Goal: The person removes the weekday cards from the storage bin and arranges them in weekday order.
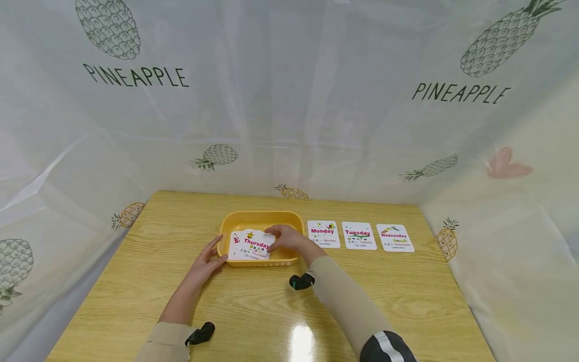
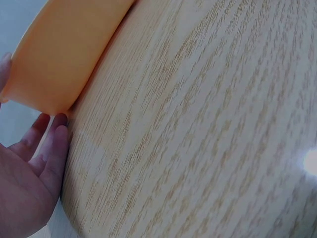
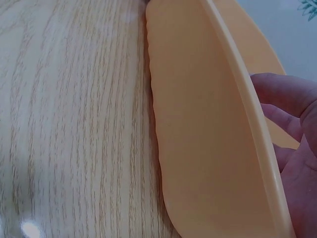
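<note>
A yellow tray [image 1: 295, 262] stands on the table, with several white cards overlapping inside. On top lies a card reading "Thursday" [image 1: 253, 244], and the edge of another card [image 1: 234, 246] shows at its left. My right hand [image 1: 289, 239] reaches into the tray and pinches the right edge of the Thursday card between thumb and fingers. The right wrist view shows those fingers beyond the tray's front rim, the cards hidden there. My left hand [image 1: 208, 261] rests at the tray's left end, its fairly straight fingers [image 2: 55, 153] touching the outside wall low down.
Right of the tray, three cards lie in a row: Monday [image 1: 323, 241], Tuesday [image 1: 359, 242] and Wednesday [image 1: 394, 244]. They rest on a wooden table [image 1: 253, 311]. A pale curtain with pineapple prints [image 1: 289, 110] rises behind the table and along both sides.
</note>
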{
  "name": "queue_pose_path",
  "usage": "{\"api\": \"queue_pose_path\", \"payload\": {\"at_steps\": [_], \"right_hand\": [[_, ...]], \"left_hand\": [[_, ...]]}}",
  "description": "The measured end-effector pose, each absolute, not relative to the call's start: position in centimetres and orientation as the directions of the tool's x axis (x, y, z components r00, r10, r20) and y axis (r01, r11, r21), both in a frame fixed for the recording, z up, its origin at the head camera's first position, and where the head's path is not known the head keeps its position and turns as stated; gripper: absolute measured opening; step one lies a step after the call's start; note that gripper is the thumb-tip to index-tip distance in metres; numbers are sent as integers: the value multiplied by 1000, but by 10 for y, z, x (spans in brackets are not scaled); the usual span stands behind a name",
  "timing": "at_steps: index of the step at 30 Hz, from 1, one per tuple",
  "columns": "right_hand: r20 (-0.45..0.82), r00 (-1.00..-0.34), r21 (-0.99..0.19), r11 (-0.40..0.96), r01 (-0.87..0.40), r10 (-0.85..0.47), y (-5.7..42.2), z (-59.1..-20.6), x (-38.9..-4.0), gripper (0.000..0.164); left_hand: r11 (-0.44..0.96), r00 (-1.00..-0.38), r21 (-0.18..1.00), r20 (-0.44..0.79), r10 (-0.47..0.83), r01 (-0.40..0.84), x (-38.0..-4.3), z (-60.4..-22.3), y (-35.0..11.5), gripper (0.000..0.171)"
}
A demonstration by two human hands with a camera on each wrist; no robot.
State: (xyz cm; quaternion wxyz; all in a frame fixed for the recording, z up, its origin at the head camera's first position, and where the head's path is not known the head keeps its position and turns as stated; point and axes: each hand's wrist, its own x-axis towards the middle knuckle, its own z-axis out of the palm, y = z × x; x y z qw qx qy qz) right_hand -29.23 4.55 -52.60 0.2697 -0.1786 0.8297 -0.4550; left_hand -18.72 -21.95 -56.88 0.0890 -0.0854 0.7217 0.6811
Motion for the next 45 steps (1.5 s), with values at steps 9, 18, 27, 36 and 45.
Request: {"api": "queue_pose_path", "payload": {"at_steps": [9,18,27,36,45], "right_hand": [[-279,-806,-844,534,-54,-522,44,-528,-293,57],[-270,-851,-867,499,11,-450,43,-527,-292,49],[-229,-877,-904,425,31,-423,43,-524,-293,41],[-192,-904,-909,416,18,-382,43,-520,-290,36],[-186,-908,-922,387,28,-376,45,-520,-287,31]], "left_hand": [[60,-968,967,-249,-2,-249,-187,-569,-219,70],[64,-969,967,-245,-4,-245,-186,-567,-218,69],[67,-969,967,-247,-7,-247,-186,-567,-218,70],[72,-970,967,-243,-16,-244,-186,-569,-218,70],[50,-974,973,-226,2,-226,-187,-571,-219,70]]}}
